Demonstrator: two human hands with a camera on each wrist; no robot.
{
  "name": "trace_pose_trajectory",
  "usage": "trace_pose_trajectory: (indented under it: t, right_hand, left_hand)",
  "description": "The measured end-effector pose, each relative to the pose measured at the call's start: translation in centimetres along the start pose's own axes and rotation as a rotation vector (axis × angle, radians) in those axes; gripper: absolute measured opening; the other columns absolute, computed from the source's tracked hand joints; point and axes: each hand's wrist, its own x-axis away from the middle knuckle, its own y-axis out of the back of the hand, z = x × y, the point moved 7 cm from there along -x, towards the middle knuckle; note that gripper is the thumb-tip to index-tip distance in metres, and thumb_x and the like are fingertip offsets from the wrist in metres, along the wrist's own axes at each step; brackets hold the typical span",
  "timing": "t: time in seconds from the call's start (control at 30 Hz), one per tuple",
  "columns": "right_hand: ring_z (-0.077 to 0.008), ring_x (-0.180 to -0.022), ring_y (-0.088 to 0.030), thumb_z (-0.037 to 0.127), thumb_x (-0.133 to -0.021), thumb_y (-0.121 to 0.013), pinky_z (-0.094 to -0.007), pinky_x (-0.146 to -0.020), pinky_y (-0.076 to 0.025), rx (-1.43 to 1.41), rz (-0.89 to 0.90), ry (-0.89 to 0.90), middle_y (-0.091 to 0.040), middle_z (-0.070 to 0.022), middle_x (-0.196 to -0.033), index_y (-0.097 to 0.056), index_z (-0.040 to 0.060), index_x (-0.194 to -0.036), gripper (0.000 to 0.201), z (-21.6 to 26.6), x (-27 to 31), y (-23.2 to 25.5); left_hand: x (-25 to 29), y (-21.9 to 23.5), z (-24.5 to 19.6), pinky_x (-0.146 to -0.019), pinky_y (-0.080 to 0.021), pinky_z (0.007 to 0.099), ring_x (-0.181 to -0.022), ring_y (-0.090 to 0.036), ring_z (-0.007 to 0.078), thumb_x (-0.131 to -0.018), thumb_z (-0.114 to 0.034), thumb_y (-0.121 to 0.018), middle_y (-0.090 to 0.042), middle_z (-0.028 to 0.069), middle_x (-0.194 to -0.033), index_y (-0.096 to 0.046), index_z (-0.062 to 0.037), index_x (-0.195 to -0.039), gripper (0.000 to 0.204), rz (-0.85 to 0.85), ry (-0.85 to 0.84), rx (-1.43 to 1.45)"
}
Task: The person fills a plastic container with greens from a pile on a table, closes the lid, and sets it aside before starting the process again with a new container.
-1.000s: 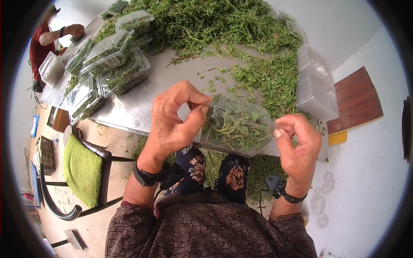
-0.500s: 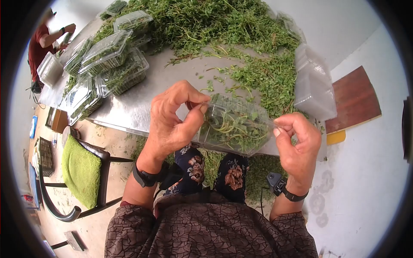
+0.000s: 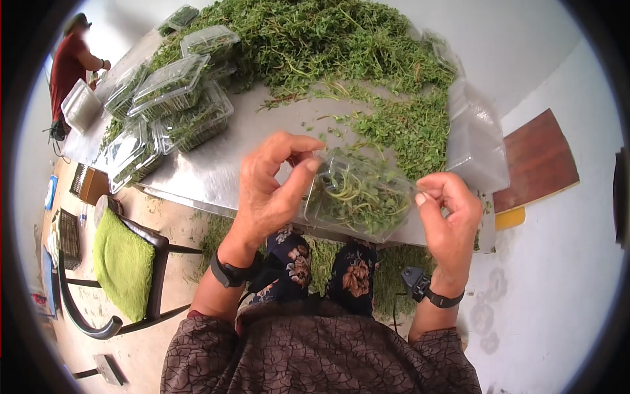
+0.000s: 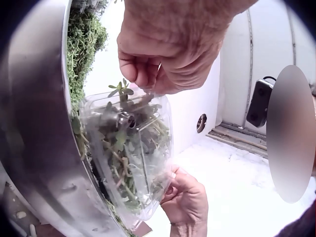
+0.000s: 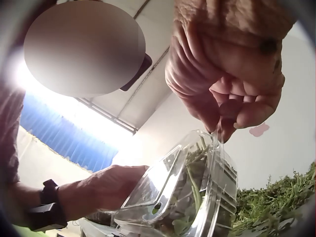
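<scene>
Big heap of loose green herbs (image 3: 341, 46) covers far part of steel table (image 3: 216, 164), w/ scattered sprigs trailing toward near edge. Left side of table: cluster of filled, closed clear clamshell boxes (image 3: 174, 98), some stacked. Right edge: stack of empty clear containers (image 3: 476, 141). Second person in red top (image 3: 69, 65) stands at far left corner. On floor left: dark chair w/ green cushion (image 3: 121, 262), black crate (image 3: 69, 240) near it. Herb scraps (image 3: 394, 262) on floor under table. Brown board (image 3: 538, 154) on floor right.
</scene>
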Motion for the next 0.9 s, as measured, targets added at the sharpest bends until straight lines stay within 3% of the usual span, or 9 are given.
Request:
trace_pose_trajectory:
  t: [0.07,0.17,0.27,0.3,0.47,0.53,0.7,0.87,0.9]
  right_hand:
    - [-0.007,-0.058,-0.055,-0.004,-0.078,-0.059,-0.0216,-0.053,-0.044,-0.048,-0.02,-0.081,-0.063,-0.0053,-0.072,-0.061,-0.0033,-0.089,0.011,-1.1,-0.4,0.2]
    - [-0.0063,-0.056,-0.054,0.001,-0.081,-0.059,-0.0215,-0.052,-0.044,-0.162,-0.088,-0.264,-0.063,-0.0051,-0.071,-0.061,-0.0031,-0.088,0.008,-2.9,-0.6,0.2]
    - [-0.0058,-0.055,-0.054,0.005,-0.084,-0.057,-0.021,-0.051,-0.045,-0.328,-0.166,-0.431,-0.063,-0.0061,-0.07,-0.06,-0.0028,-0.086,0.008,-5.3,0.0,-0.5]
    - [-0.0057,-0.055,-0.054,0.006,-0.085,-0.057,-0.0207,-0.05,-0.045,-0.43,-0.185,-0.497,-0.063,-0.0069,-0.069,-0.06,-0.0026,-0.085,0.009,-6.2,0.3,-1.0]
    - [-0.0062,-0.051,-0.054,0.014,-0.09,-0.058,-0.0201,-0.047,-0.044,-0.409,-0.032,-0.516,-0.063,-0.0072,-0.065,-0.059,-0.0018,-0.081,0.019,-6.6,1.9,-2.9]
    - [-0.0058,-0.05,-0.053,0.017,-0.092,-0.057,-0.0199,-0.046,-0.042,-0.365,0.195,-0.452,-0.062,-0.0061,-0.062,-0.059,-0.0008,-0.078,0.023,-6.2,2.4,-4.7]
    - [-0.0051,-0.051,-0.053,0.017,-0.093,-0.056,-0.02,-0.045,-0.04,-0.41,0.111,-0.434,-0.063,-0.0052,-0.064,-0.06,-0.0004,-0.08,0.022,-6.8,2.5,-5.0]
    - [-0.0049,-0.055,-0.052,0.011,-0.093,-0.052,-0.0208,-0.047,-0.042,-0.448,-0.003,-0.461,-0.063,-0.0052,-0.071,-0.058,-0.0014,-0.11,0.022,-6.9,2.7,-4.6]
    - [-0.0049,-0.055,-0.052,0.011,-0.093,-0.052,-0.0208,-0.047,-0.042,-0.452,-0.009,-0.461,-0.063,-0.0052,-0.071,-0.058,-0.0014,-0.11,0.022,-6.8,2.7,-4.5]
  left_hand:
    - [0.3,0.0,0.7,-0.069,-0.047,0.0277,-0.074,-0.059,0.0155,-0.083,-0.007,-0.061,-0.063,0.0086,-0.081,-0.063,0.0006,-0.104,0.022,-0.013,0.062,0.06]
    - [1.3,0.4,1.9,-0.082,-0.045,0.0293,-0.096,-0.057,0.0158,-0.096,-0.024,-0.051,-0.061,0.0103,-0.109,-0.048,-0.0023,-0.131,0.042,0.001,0.138,0.045]
    - [2.1,0.2,2.7,-0.083,-0.045,0.0308,-0.098,-0.057,0.0172,-0.096,-0.025,-0.047,-0.06,0.0121,-0.111,-0.047,-0.0025,-0.132,0.042,-0.002,0.118,0.042]
    - [2.4,0.0,3.0,-0.08,-0.049,0.0313,-0.095,-0.06,0.0202,-0.092,-0.021,-0.053,-0.063,0.0149,-0.105,-0.048,-0.0011,-0.129,0.043,-0.05,0.14,0.077]
    - [2.4,-0.8,2.4,-0.081,-0.05,0.0334,-0.096,-0.06,0.0243,-0.093,-0.031,-0.05,-0.062,0.018,-0.112,-0.047,-0.0005,-0.131,0.049,0.024,0.054,-0.034]
    - [2.3,-0.6,1.9,-0.085,-0.048,0.0356,-0.1,-0.06,0.0269,-0.094,-0.032,-0.045,-0.061,0.0189,-0.114,-0.047,0.0011,-0.13,0.049,0.023,0.004,-0.1]
    - [2.3,-0.4,2.6,-0.091,-0.045,0.0373,-0.106,-0.059,0.0306,-0.095,-0.031,-0.04,-0.059,0.0216,-0.116,-0.047,0.0031,-0.129,0.048,-0.029,0.02,-0.083]
    - [2.2,-0.8,2.1,-0.093,-0.044,0.0382,-0.109,-0.058,0.0319,-0.095,-0.031,-0.041,-0.057,0.0235,-0.119,-0.046,0.0031,-0.129,0.048,0.02,-0.002,-0.131]
    - [2.3,-1.0,1.9,-0.093,-0.044,0.0384,-0.109,-0.057,0.0326,-0.094,-0.031,-0.043,-0.057,0.0238,-0.119,-0.046,0.0029,-0.13,0.049,0.033,-0.008,-0.142]
